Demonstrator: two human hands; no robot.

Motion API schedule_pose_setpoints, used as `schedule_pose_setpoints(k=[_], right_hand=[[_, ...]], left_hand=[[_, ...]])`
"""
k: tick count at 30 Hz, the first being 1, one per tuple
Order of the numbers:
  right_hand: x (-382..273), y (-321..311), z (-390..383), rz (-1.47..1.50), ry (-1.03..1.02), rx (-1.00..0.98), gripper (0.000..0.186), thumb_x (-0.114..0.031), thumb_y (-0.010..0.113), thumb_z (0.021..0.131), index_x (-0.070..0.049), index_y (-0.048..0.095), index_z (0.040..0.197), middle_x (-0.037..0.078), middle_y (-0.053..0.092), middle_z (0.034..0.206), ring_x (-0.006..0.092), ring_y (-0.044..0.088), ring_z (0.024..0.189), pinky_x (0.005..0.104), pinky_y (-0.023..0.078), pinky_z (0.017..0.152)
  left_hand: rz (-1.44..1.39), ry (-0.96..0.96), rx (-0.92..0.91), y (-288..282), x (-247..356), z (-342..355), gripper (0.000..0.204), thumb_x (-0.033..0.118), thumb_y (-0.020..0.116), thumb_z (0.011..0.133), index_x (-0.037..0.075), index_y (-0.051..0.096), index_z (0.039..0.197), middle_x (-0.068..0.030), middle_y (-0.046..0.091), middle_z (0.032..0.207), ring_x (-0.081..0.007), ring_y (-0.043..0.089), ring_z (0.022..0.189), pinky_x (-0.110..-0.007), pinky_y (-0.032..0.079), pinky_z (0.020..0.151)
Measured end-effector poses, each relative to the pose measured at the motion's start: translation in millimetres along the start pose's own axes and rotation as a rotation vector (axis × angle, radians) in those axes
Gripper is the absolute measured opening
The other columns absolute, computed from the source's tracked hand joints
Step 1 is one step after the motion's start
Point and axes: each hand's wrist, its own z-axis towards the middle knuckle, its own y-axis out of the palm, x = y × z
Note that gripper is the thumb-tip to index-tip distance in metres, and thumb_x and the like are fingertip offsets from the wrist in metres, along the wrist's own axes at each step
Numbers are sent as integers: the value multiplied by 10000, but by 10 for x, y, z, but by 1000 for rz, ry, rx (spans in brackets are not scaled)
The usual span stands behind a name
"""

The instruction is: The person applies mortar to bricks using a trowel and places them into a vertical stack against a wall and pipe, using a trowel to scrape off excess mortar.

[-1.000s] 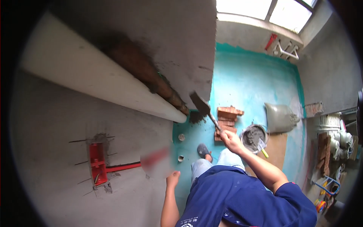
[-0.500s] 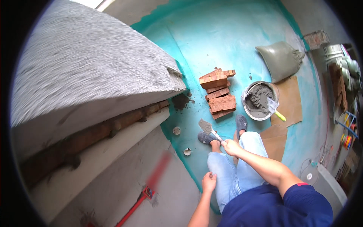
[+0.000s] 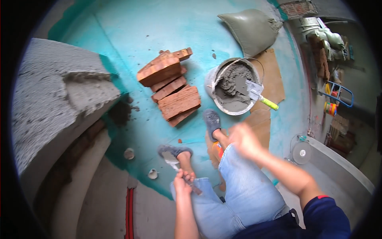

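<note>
My left hand (image 3: 183, 182) is closed round the handle of a trowel (image 3: 172, 160), its grey, mortar-smeared blade pointing away from me over my left shoe. The handle's butt sticks out past my fingers, above my left knee. My right hand (image 3: 243, 140) hangs over my right shin, smeared by motion, so its fingers do not show clearly. It is nearest to a white bucket (image 3: 208, 81) of wet grey mortar (image 3: 234, 83). A wide scraper (image 3: 267, 102) with a yellow-green handle leans in the mortar, its handle over the bucket's right rim.
A pile of red bricks (image 3: 180, 102) lies left of the bucket on the turquoise floor (image 3: 119, 36). A tied, full sack (image 3: 254, 32) rests behind the bucket, partly over cardboard (image 3: 274, 75). Rough masonry (image 3: 43, 87) stands at left. Two small white cups (image 3: 152, 173) are near my left foot.
The trowel has passed from my right hand into my left. My right hand has moved toward the bucket. The whole view has shifted right, bringing bricks and bucket nearer.
</note>
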Motion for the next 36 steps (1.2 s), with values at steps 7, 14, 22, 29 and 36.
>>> schedule_pose_setpoints(k=[7, 14, 22, 29, 36], right_hand=[[2223, -725, 782, -503, 601, -62, 510, -347, 677, 809, 33, 543, 1123, 201, 603, 1107, 325, 579, 1047, 433, 455, 924], [1918, -882, 665, -156, 900, -225, 539, -535, 599, 835, 1, 636, 878, 170, 668, 755, 247, 665, 696, 377, 529, 662], [1121, -1230, 86, -626, 239, 509, 353, -336, 626, 879, 9, 626, 955, 219, 659, 800, 385, 651, 755, 431, 504, 679], [-1322, -182, 1641, -304, -97, -289, 464, -460, 594, 892, 1, 623, 930, 90, 632, 747, 148, 587, 668, 334, 474, 639], [-1767, 2785, 2507, 772, 112, -227, 492, -477, 535, 904, 5, 632, 928, 175, 649, 760, 324, 647, 676, 442, 507, 633]], left_hand=[[-357, 4, -269, 289, 364, 467, 162, 224, 508, 990, 108, 519, 876, 36, 400, 625, -96, 381, 495, -299, 456, 621], [-501, 274, -614, 604, 850, -411, 261, 238, 317, 1060, 28, 468, 1101, -6, 424, 685, -89, 393, 476, -283, 423, 635], [-708, 463, -474, -102, 689, -843, 299, 274, 293, 1060, 23, 445, 1119, -14, 442, 695, -93, 404, 462, -293, 417, 590], [-892, 633, -539, -285, 475, -980, 272, 213, 389, 1015, -19, 493, 1113, -1, 450, 727, -79, 413, 507, -271, 398, 620], [-881, 793, -715, -118, 164, -1263, 188, 145, 466, 945, 33, 536, 1079, 27, 439, 676, -84, 385, 462, -277, 390, 579]])
